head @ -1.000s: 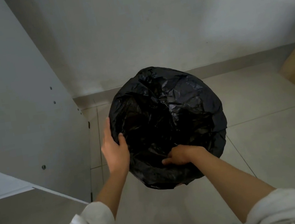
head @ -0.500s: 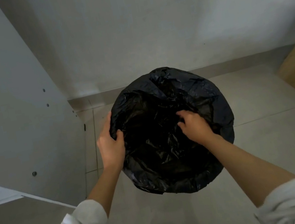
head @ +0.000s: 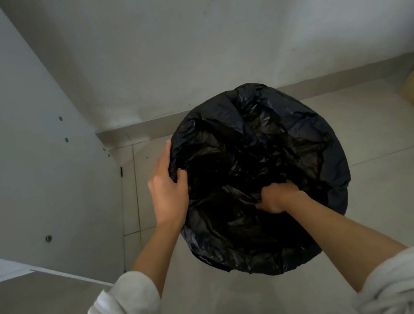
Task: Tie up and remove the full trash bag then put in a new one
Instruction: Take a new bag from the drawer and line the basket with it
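Pale floor tiles below a grey wall are occupied by the bag, which stands mouth open and hollow, presumably over a hidden bin. The bag's left rim is gripped by the left hand, thumb inside. Film at the bag's near inner side is bunched in the curled right hand. Seating seems under way, so the rim should be pinned while slack is pressed down evenly, without tearing. A white panel is seen left of the bag.
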